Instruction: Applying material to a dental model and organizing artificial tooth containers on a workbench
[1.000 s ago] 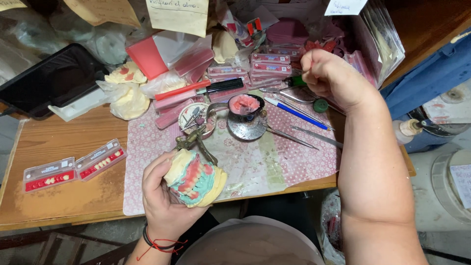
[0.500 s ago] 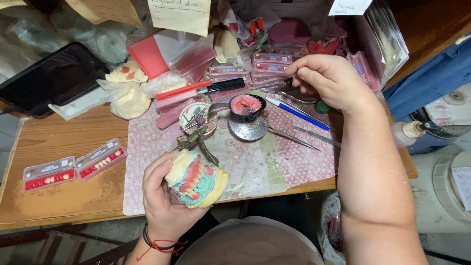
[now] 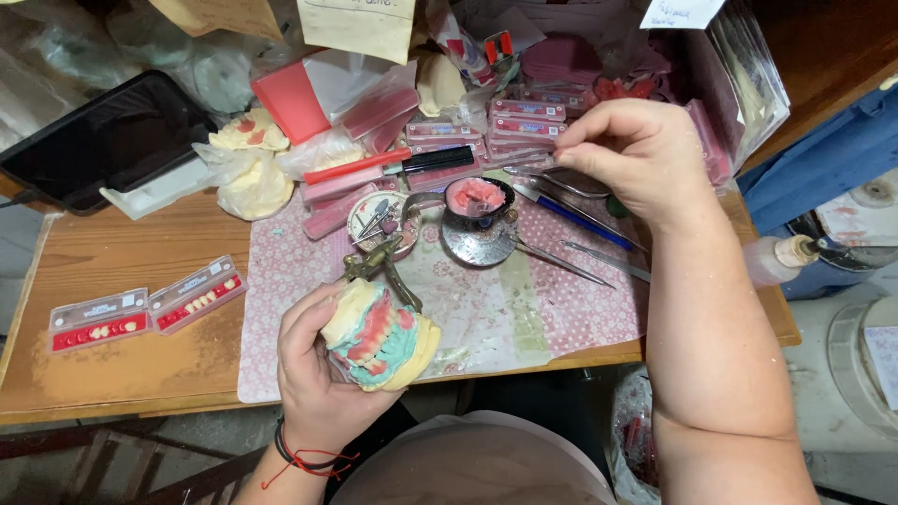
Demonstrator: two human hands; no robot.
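Note:
My left hand (image 3: 313, 374) is shut on a dental model (image 3: 379, 337), a yellowish plaster cast with pink wax gums and teal material, mounted on a brass-coloured hinge frame. It holds the model just in front of the table edge. My right hand (image 3: 636, 154) hovers over the back of the patterned mat (image 3: 561, 318), thumb and fingertips pinched together beside a stack of pink tooth strips (image 3: 528, 122). Whether anything is between the fingertips is hidden. A small dark bowl of pink wax (image 3: 475, 196) stands on a metal dish between the hands.
Thin metal instruments (image 3: 561, 262), a blue pen (image 3: 575, 213) and a red-handled knife (image 3: 374, 166) lie on the mat. Two tooth cards (image 3: 140, 313) sit on the wood at left, a dark tablet (image 3: 103, 140) behind them. A squeeze bottle (image 3: 781, 257) stands at right.
My right hand came down from a raised fist and moved left toward the tooth strips, its fingers now pinched. The left hand and the model have stayed in place.

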